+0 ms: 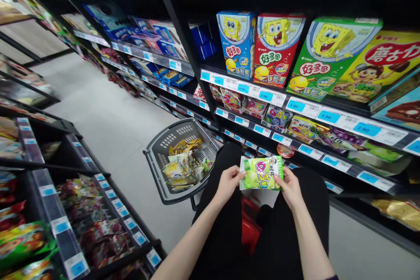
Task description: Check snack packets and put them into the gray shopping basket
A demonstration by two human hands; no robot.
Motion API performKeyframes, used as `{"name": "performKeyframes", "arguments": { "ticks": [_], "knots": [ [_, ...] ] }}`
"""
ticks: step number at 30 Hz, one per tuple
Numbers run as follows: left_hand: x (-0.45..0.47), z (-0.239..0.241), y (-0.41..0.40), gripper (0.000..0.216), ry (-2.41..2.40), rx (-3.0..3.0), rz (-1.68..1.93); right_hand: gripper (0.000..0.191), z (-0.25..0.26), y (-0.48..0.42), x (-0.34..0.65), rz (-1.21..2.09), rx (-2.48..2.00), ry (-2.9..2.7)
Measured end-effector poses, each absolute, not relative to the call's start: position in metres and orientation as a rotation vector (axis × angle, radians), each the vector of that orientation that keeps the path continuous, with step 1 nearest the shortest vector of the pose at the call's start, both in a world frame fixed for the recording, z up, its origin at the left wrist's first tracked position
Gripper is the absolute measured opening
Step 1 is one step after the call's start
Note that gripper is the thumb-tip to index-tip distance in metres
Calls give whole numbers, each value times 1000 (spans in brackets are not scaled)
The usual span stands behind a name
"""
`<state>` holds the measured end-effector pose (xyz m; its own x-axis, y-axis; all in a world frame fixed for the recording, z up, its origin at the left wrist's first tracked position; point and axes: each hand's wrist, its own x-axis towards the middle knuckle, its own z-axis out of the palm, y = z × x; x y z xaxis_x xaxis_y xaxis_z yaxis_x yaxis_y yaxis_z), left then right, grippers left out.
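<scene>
A green and white bag of gummy candy point(262, 173) is held flat above my knees, its printed front facing up. My left hand point(229, 182) pinches the bag's left edge between thumb and fingers. At the right edge, my right hand point(290, 185) grips it the same way, the thumb lying on the front. To the left of my legs, a grey shopping basket point(156, 170) stands on the floor with several yellow, clear and green snack packets point(183, 164) in it. Similar candy bags point(302, 127) sit on the low shelf ahead.
Boxed snacks point(334, 57) line the shelf above the candy bags, with price tags point(269, 95) along its edge. Bins of wrapped sweets point(88, 214) stand at the left. Between them runs the grey aisle floor point(111, 127). Something red point(250, 227) shows between my legs.
</scene>
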<state>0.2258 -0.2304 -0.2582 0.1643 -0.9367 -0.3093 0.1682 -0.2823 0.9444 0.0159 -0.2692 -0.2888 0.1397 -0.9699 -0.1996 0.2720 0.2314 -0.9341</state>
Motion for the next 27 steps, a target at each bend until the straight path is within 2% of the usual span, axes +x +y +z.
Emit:
{"name": "performKeyframes", "arguments": {
  "ticks": [9, 16, 27],
  "knots": [
    [221, -255, -220, 33, -916, 1530, -1086, 31, -290, -270, 22, -1155, -809, 1115],
    [222, -252, -219, 33, -995, 1581, -957, 33, -287, -272, 29, -1172, -769, 1118],
    [224, -248, -219, 33, -1080, 1469, -1231, 21, -289, -270, 6, -1237, -909, 1151]
  ]
}}
